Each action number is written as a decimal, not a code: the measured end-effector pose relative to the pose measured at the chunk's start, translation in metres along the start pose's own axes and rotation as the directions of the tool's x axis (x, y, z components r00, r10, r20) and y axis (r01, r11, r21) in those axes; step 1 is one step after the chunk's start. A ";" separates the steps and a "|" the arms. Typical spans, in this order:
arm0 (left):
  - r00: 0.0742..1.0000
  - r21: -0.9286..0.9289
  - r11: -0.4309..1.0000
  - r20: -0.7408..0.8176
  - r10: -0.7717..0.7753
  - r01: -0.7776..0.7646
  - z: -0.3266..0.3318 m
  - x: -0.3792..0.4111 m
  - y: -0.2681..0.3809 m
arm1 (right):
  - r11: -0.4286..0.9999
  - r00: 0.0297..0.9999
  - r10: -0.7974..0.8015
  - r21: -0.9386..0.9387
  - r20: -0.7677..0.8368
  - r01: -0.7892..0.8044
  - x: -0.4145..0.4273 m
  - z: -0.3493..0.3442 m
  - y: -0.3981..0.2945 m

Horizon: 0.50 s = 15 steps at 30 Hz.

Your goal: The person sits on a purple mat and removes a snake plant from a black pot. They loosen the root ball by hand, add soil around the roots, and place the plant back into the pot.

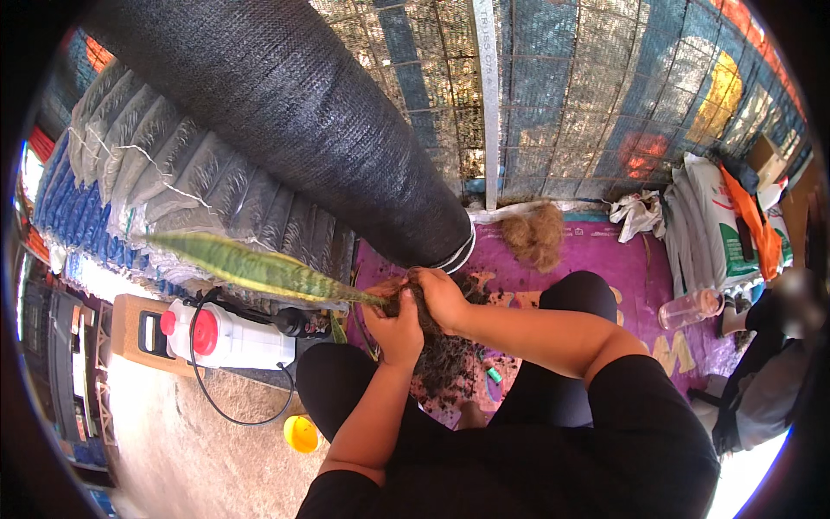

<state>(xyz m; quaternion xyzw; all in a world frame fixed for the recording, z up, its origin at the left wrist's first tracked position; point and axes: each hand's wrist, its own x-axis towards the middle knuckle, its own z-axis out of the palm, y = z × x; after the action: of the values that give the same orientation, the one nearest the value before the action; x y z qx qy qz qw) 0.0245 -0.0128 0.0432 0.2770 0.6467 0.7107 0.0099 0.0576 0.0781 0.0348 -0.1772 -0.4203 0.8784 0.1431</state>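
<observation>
A snake plant leaf, green with yellow edges, points out to the left from a dark clump of roots and brown fibre. My left hand grips the clump near the leaf's base. Around its other side, my right hand is closed on the same clump. Fingers hide part of the roots. Below both hands, loose dark soil and fibre lie scattered on a purple printed sheet. A small green object rests among the soil; its kind is unclear.
A large black mesh roll leans in from the upper left beside stacked grey bags. Left of my knee stand a white sprayer tank and a yellow cup. Brown fibre, a clear bottle and another person are rightward.
</observation>
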 end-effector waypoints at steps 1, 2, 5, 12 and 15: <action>1.000 0.026 0.999 0.013 0.026 -0.026 0.000 0.000 0.001 | 1.000 1.000 -0.013 -0.007 -0.008 0.013 0.000 -0.001 0.001; 1.000 0.007 1.000 0.019 0.024 -0.024 0.000 0.001 -0.002 | 1.000 1.000 -0.025 -0.014 -0.015 0.025 0.001 -0.003 0.002; 0.999 -0.087 0.996 0.035 0.006 -0.003 0.000 0.003 -0.020 | 1.000 0.999 -0.011 0.006 -0.049 0.011 0.007 -0.012 0.010; 0.986 -0.308 0.941 -0.042 -0.162 0.142 -0.007 0.016 -0.033 | 0.999 0.999 0.044 0.033 -0.030 -0.043 0.008 -0.005 -0.010; 0.987 -0.171 0.973 -0.006 -0.161 0.158 -0.009 0.012 -0.019 | 0.997 0.998 0.051 -0.054 0.033 -0.050 0.003 -0.010 -0.009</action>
<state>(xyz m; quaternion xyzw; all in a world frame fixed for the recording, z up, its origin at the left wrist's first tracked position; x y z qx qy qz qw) 0.0041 -0.0136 0.0299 0.2151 0.6039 0.7629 0.0840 0.0600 0.0914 0.0353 -0.1764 -0.4412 0.8732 0.1089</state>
